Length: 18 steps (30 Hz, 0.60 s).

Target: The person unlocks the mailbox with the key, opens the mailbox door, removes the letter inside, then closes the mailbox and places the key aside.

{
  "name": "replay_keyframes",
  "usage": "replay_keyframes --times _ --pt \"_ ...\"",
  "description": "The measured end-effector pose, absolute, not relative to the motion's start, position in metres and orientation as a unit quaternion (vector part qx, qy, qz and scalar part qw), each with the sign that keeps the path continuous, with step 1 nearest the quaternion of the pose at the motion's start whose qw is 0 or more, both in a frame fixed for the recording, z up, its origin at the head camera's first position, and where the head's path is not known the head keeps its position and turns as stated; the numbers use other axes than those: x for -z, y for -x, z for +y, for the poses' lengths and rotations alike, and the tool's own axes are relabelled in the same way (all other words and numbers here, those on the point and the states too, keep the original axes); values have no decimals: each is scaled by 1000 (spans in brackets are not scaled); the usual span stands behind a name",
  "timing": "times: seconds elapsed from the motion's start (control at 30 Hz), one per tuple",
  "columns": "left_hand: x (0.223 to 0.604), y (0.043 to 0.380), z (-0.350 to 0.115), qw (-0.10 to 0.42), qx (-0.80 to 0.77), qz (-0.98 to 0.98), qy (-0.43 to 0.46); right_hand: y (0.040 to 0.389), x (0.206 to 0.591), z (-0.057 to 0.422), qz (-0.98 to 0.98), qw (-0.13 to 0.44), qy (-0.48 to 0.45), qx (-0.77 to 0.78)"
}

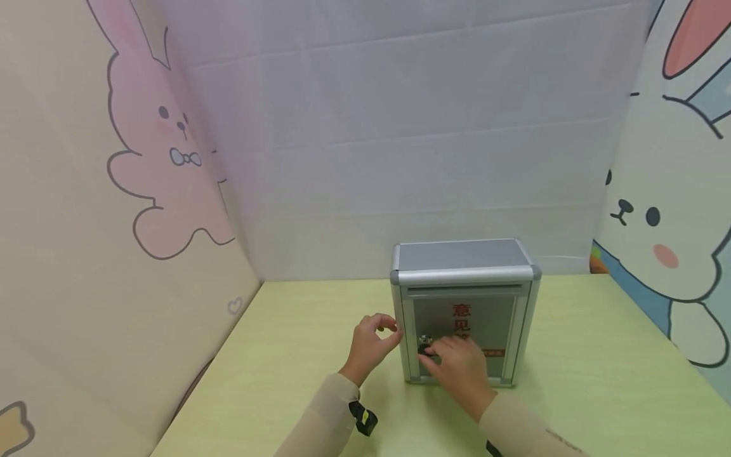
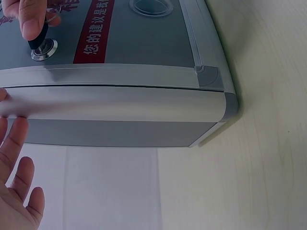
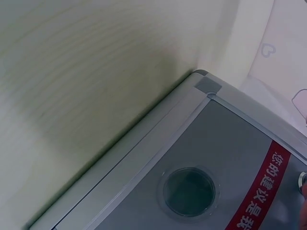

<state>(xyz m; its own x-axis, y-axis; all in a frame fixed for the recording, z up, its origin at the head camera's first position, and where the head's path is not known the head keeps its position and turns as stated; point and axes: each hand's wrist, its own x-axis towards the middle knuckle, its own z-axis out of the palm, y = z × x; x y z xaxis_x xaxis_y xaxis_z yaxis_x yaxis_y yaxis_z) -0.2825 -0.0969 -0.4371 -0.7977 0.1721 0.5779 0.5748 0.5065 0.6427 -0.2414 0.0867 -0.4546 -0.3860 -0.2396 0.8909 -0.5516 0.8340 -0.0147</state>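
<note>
A silver-grey metal box [image 1: 465, 254] with red characters on its front door stands on the table. On the door, a round lock [image 2: 45, 50] has a black-headed key [image 2: 41, 38] in it, pinched by my right hand [image 1: 459, 367]. A thin metal ring [image 2: 54, 14] shows beside the right fingers in the left wrist view. My left hand [image 1: 368, 346] is at the box's left edge, its fingertips touching the side frame and its other fingers loosely spread. Only a sliver of the right hand [image 3: 304, 211] appears in the right wrist view.
The box rests on a pale yellow-green table [image 1: 308, 330], close to a white sheet [image 1: 365, 158] behind. Cartoon-printed walls rise at left and right. The door bears a red strip [image 3: 261, 191] and a round clear window [image 3: 188, 191], and a slot [image 1: 465, 291] runs along its top.
</note>
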Motion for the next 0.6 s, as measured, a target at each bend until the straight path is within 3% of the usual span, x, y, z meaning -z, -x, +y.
replay_keyframes --times 0.27,0.6 --pt "435 281 -96 226 441 -841 217 237 451 87 -836 467 -239 -162" --pt "433 280 -96 220 439 -846 208 237 450 87 -833 486 -235 -122"
